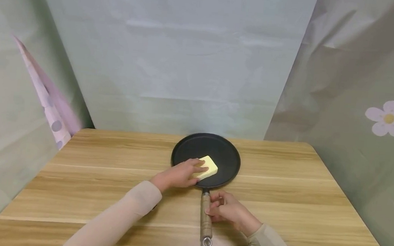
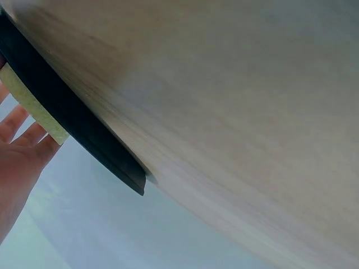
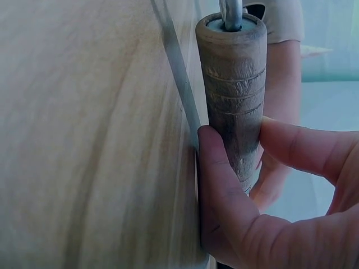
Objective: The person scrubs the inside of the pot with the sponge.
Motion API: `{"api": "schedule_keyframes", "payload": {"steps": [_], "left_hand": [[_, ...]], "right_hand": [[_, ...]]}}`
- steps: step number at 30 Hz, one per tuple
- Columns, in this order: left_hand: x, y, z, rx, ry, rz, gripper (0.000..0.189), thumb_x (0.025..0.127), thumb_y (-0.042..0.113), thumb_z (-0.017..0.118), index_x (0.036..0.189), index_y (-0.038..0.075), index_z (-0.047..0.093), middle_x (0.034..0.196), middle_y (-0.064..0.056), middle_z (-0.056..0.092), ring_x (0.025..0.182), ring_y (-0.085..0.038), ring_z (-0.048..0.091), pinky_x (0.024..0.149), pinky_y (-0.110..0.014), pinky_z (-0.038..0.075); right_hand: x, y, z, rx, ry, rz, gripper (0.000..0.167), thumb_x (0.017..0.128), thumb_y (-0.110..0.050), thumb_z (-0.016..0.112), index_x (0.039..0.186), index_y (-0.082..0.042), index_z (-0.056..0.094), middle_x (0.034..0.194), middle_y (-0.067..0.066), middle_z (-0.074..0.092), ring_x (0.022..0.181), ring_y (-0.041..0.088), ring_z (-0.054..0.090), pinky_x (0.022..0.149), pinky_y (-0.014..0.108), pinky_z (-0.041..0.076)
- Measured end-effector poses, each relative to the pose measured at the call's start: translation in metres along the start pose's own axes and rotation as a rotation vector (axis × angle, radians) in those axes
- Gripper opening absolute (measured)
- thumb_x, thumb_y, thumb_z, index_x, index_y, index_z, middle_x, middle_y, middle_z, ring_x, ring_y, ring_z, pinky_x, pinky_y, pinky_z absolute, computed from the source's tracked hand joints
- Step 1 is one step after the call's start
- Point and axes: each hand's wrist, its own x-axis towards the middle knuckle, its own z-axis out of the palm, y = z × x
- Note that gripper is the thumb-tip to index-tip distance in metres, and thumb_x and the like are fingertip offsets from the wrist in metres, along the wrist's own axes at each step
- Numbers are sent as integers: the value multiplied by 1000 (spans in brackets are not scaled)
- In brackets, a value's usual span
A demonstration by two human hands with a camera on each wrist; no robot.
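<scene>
A round black flat pan (image 1: pixel 227 157) with a low rim lies on the table, its wooden handle (image 1: pixel 206 221) pointing toward me. On its cooking surface sits a pale yellow sponge (image 1: pixel 210 170). My left hand (image 1: pixel 180 173) holds the sponge from the left, fingers across its top and thumb by its near edge. The left wrist view shows the sponge (image 2: pixel 33 106) pressed flat against the pan (image 2: pixel 84 123). With thumb and fingers, my right hand (image 1: pixel 229 211) pinches the handle from the right. In the right wrist view the handle (image 3: pixel 235 84) passes between thumb and fingers.
The wood-grain table (image 1: pixel 110 150) extends to both sides of the pan. Its far edge lies just behind the pan, close to a pale hanging sheet (image 1: pixel 186 79). A flower-printed sheet (image 1: pixel 345 112) hangs on the right. A metal ring (image 1: pixel 207 242) ends the handle.
</scene>
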Motion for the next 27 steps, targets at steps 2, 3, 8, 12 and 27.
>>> {"api": "schedule_keyframes", "payload": {"steps": [2, 3, 8, 12, 27], "left_hand": [[1, 2, 0, -1, -2, 12, 48, 93, 17, 64, 138, 6, 53, 145, -20, 43, 134, -37, 39, 110, -48, 32], [2, 2, 0, -3, -3, 17, 48, 93, 17, 64, 138, 6, 52, 145, -20, 43, 134, -37, 39, 110, -48, 32], [5, 5, 2, -5, -16, 14, 49, 93, 19, 64, 139, 9, 52, 146, -17, 43, 135, -34, 39, 110, -45, 33], [6, 6, 5, 6, -19, 4, 49, 93, 20, 64, 140, 10, 52, 146, -16, 43, 135, -33, 39, 110, -44, 33], [21, 20, 6, 8, -59, 34, 47, 98, 22, 57, 142, 11, 49, 149, -16, 39, 138, -33, 35, 113, -45, 28]], "right_hand": [[0, 0, 0, -4, 5, 0, 40, 78, 7, 66, 114, 11, 47, 93, 14, 52, 76, 20, 57, 71, 36, 57], [-1, 0, 0, -6, 8, -1, 40, 78, 8, 66, 113, 11, 47, 93, 14, 52, 76, 20, 57, 71, 36, 57], [-1, 0, 0, -6, 8, -3, 40, 78, 8, 66, 113, 11, 47, 93, 14, 52, 76, 20, 57, 71, 36, 57], [0, 0, 0, -5, 3, -6, 40, 77, 7, 66, 112, 10, 48, 94, 14, 53, 77, 21, 57, 71, 35, 57], [1, 0, 1, 0, 17, 0, 38, 77, 9, 66, 111, 10, 48, 91, 13, 52, 74, 20, 58, 70, 35, 58]]}}
